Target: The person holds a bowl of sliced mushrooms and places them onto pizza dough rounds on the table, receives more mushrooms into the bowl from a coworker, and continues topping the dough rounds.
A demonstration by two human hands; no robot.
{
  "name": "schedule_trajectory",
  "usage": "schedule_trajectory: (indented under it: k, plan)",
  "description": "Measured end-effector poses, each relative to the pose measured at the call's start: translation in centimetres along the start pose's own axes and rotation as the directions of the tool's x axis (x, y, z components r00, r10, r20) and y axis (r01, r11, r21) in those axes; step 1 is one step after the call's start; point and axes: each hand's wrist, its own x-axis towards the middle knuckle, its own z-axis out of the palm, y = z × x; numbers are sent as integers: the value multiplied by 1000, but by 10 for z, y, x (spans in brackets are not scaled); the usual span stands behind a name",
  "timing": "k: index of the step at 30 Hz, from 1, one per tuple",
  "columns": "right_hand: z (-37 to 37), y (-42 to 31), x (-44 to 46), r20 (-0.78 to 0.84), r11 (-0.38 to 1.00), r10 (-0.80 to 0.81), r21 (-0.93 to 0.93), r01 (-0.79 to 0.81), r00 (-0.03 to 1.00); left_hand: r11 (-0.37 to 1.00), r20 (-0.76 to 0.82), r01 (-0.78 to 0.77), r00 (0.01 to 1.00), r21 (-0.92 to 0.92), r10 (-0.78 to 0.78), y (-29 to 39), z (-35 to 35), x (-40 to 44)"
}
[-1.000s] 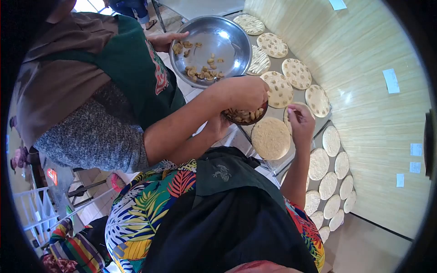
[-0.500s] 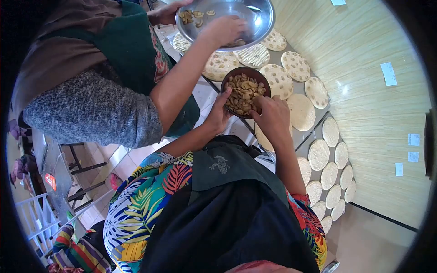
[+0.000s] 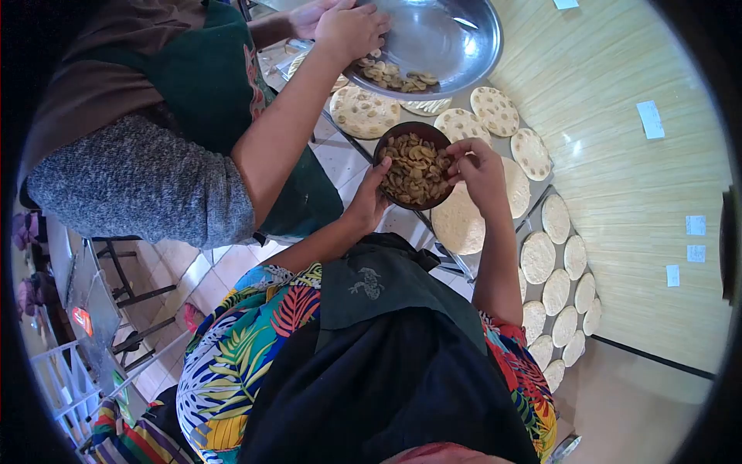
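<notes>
My left hand grips the left side of a dark brown bowl, its thumb over the rim. Inside lie many sliced mushrooms. At the bowl's right rim, my right hand is pinched closed, apparently around mushroom slices; the fingers mostly hide them. Just below that hand is a plain round flatbread base, and another pale base lies to its right. Beyond the bowl, several bases carry toppings, one dotted with mushroom slices.
A co-worker in a grey sleeve stands at left, hands at a large metal bowl with mushroom slices in it. More plain bases cover the table at right, along a wood-patterned wall with paper notes.
My right hand has come up out of the mushrooms to the bowl's right rim. The co-worker's metal bowl has shifted right and tilted, and their hand has moved to its left edge.
</notes>
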Motion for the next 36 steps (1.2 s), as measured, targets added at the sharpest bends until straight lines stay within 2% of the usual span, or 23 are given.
schedule_trajectory:
  k: [3,5,6,8,9,11,13,15,16,17,18,19,20,21,22,25,27,28,29,30,31,34,36]
  plan:
    - [-3,2,9,24,995,-6,-101,8,1000,1000,30,6,1000,17,-6,3,6,-6]
    - [0,11,11,62,910,-213,-351,221,975,998,-2,-4,1000,58,4,-9,5,2]
    - [5,10,9,55,912,-211,-349,217,976,998,0,1,1000,63,-1,-13,1,4]
    - [11,9,4,111,731,-245,-632,259,963,995,-47,-17,999,101,22,-18,-1,6]
    - [14,9,3,100,732,-243,-634,250,965,995,-41,-9,999,104,14,-20,-3,7]
    - [20,14,1,125,591,-211,-774,228,970,998,-27,10,1000,61,-9,-18,2,3]
    - [22,16,-1,76,589,-207,-786,187,975,999,-3,9,1000,45,-9,-20,1,2]
    - [17,11,-3,33,720,-142,-682,126,989,999,27,16,999,29,-17,-22,-1,3]
    - [13,16,1,14,775,-288,-584,241,958,1000,5,19,1000,7,-19,-20,-1,3]
    - [3,19,1,-7,775,-285,-590,226,959,1000,-20,20,1000,-15,-21,-20,0,2]
    - [-6,20,2,-55,929,-92,-364,65,994,999,-32,13,999,-36,-14,-20,2,2]
    - [-14,18,3,-52,988,105,-104,-110,993,999,-18,27,999,-29,-27,-20,1,2]
    - [-25,30,5,-114,999,-44,-36,40,993,1000,-42,20,999,1,-20,-20,-1,3]
    - [-40,35,6,-131,999,-43,-34,38,991,999,-66,10,998,32,-8,-21,-1,3]
    - [-57,39,5,-165,999,7,47,1,986,1000,-95,-6,995,8,6,-20,5,1]
    - [-120,70,13,-213,973,110,225,-61,971,998,-53,-52,997,-27,51,-22,19,2]
    - [-166,105,26,-322,949,231,282,-140,918,997,-82,-64,995,-29,62,-29,18,7]
    - [-190,123,35,-320,949,231,283,-140,919,998,-92,-55,994,-39,51,-32,20,7]
    - [-213,141,44,-386,955,277,214,-207,880,998,-104,-47,994,-48,42,-36,24,8]
    - [-236,162,54,-450,949,315,149,-278,835,995,-109,-103,989,1,103,-38,36,8]
    - [-256,184,64,-444,950,313,151,-274,840,994,-112,-111,988,4,111,-42,37,7]
    - [-306,254,102,-563,953,189,-93,-289,805,993,-155,-122,981,1,120,-52,37,11]
    - [-328,289,128,-552,941,203,-118,-317,809,990,-209,-142,969,-23,134,-57,42,12]
